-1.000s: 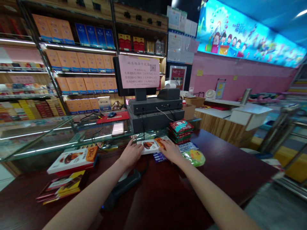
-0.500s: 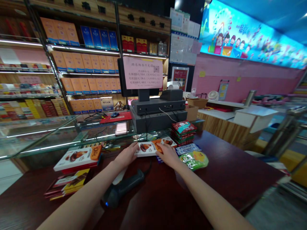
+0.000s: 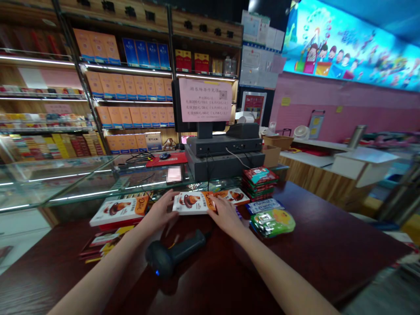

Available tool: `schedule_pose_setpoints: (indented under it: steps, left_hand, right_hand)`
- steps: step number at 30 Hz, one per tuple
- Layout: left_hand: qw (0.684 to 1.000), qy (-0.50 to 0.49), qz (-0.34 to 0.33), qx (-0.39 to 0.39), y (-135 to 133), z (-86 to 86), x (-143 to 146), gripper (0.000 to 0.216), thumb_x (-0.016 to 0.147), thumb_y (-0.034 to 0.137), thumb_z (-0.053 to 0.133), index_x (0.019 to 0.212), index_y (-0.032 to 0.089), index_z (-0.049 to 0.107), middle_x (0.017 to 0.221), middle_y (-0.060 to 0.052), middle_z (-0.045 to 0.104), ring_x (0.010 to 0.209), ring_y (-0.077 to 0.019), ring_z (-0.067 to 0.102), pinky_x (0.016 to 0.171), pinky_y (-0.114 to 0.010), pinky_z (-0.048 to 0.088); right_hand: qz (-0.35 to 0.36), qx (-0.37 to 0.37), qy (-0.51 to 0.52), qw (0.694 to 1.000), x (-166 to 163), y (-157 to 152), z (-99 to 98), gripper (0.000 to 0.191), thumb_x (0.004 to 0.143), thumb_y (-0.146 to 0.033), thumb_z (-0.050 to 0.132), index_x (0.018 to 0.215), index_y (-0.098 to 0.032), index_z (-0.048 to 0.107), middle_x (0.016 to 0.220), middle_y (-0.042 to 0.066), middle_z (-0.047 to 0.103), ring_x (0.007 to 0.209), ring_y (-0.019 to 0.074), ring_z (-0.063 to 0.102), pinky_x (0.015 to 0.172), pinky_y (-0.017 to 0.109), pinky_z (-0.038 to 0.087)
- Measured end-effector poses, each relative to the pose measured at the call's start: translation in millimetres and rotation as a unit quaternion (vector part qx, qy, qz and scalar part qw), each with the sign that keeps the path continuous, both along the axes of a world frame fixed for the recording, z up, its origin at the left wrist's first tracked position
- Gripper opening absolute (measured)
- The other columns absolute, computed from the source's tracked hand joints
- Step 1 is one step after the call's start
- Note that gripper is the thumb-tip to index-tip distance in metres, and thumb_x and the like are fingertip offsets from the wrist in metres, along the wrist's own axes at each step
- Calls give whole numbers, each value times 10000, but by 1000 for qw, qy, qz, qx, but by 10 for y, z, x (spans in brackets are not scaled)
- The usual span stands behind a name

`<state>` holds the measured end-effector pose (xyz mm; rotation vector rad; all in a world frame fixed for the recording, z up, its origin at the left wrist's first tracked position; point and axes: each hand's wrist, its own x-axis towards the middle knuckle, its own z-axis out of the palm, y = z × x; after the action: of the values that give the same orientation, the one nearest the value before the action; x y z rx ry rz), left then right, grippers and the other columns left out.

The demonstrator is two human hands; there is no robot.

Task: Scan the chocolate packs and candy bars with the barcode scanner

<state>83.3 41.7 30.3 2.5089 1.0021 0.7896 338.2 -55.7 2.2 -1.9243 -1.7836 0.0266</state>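
Observation:
A white-and-orange Dove chocolate box (image 3: 190, 203) lies between my hands near the back of the dark counter. My left hand (image 3: 159, 214) is at its left end, fingers and thumb around the corner. The box's right end is gripped by my right hand (image 3: 226, 215), thumb in front. Partly covered by that hand, a similar Dove box (image 3: 236, 196) shows behind it. In front of my hands lies a black barcode scanner (image 3: 175, 253). Left of my left hand, another Dove box (image 3: 120, 211) rests on a stack, with yellow and dark red chocolate packs (image 3: 110, 240) nearer me.
Red-green packets (image 3: 259, 181) are stacked at the right, near a blue packet (image 3: 265, 205) and a green snack bag (image 3: 273, 222). Behind stand a grey cash register (image 3: 226, 166) and a monitor with a pink sign (image 3: 204, 100). A glass display case (image 3: 82, 183) borders the left.
The Dove box has slid left along the counter with both hands, showing more of the box behind it. The view has shifted, so the surroundings appear farther right.

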Motion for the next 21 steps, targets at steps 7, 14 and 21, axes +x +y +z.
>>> schedule_pose_setpoints:
  steps: [7,14,21]
  left_hand:
    - [997,-51,62,-1,-89,-186,-332,664,821,291,559,1469,180,460,1359,-89,658,1250,-271,628,1075,-442,493]
    - [987,-61,68,134,-95,-482,-613,570,902,227,513,1470,207,463,1525,-114,500,1401,-264,484,1152,-472,420]
    - [960,-10,57,274,-193,-579,-750,484,996,192,424,1470,274,472,1622,-102,348,1467,-267,386,1194,-495,365]
  right_hand:
    - [48,88,3,995,-227,136,-145,582,909,-233,572,1483,-196,479,1522,115,503,1438,317,410,1152,513,371]
    - [91,179,-20,979,-337,217,-306,634,891,-85,519,1501,-245,452,1527,67,504,1459,273,387,1147,506,402]
    - [126,246,-51,960,-344,205,-329,561,977,-121,464,1516,-271,424,1520,60,513,1452,269,398,1137,524,404]
